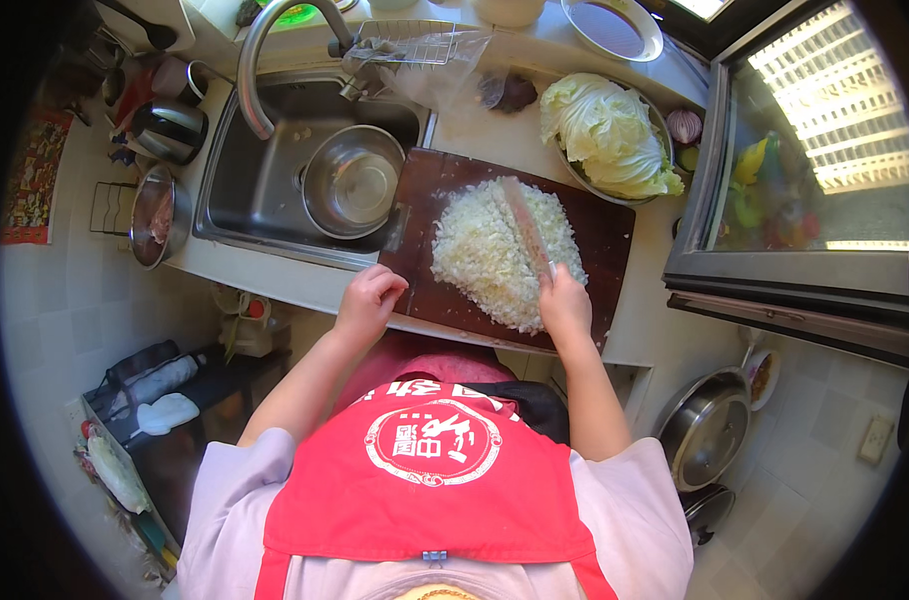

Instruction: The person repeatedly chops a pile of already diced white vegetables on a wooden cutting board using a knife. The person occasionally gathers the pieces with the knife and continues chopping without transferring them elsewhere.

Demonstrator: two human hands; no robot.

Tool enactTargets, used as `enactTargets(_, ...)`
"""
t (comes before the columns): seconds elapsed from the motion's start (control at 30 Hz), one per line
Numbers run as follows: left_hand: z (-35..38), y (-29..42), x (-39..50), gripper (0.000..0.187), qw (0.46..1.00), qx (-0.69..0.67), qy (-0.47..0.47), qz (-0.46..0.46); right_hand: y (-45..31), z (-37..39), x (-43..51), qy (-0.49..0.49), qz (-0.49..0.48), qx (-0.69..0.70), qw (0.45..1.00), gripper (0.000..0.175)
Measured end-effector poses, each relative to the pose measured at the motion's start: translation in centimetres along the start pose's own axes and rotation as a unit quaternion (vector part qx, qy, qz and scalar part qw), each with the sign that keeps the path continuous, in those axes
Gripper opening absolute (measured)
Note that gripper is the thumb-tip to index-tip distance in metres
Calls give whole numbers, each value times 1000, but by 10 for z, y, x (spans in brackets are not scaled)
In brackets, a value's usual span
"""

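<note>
My right hand point(565, 306) grips the handle of a kitchen knife point(526, 229). The blade lies across a broad heap of finely chopped pale cabbage point(469, 247), pointing away from me, with bits of cabbage around it. Under the heap is a dark brown cutting board point(612, 247), set at a slant on the counter and reaching over the sink's right edge. By the board's near left corner, my left hand point(372, 296) is curled, thumb against fingers, with nothing visible in it.
A steel bowl point(353, 182) sits in the sink point(256, 180) under the curved faucet point(253, 90). Cabbage leaves point(608, 135) fill a bowl behind the board, near a cut onion point(684, 126). An open window sash point(799, 270) juts in at right. Meat lies in a metal bowl point(143, 225) at left.
</note>
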State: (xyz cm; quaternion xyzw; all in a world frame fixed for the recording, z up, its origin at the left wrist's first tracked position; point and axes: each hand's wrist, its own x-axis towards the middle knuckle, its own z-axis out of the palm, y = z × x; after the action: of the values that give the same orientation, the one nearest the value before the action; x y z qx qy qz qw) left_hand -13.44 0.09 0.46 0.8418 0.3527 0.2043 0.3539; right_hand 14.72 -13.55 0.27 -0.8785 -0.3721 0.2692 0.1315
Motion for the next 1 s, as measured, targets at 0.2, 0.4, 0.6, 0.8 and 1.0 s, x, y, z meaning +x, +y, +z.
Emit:
enactTargets(0.2,2,0,-1,9,1000,-10,-1,-2,7,7,12,-35,-10,-67,997,23)
enactTargets(0.4,2,0,-2,9,1000,-8,-18,-14,-6,16,15,-11,-21,-42,999,24)
enactTargets(0.6,1,-2,-3,9,1000,9,-10,-8,-19,-10,4,5,1,-20,1000,20)
enactTargets(0.8,0,0,-4,9,1000,0,-12,-15,0,0,7,-7,-14,-41,999,22)
enactTargets(1.0,1,-2,-3,9,1000,2,-13,-8,13,18,7,-17,-21,-64,998,22)
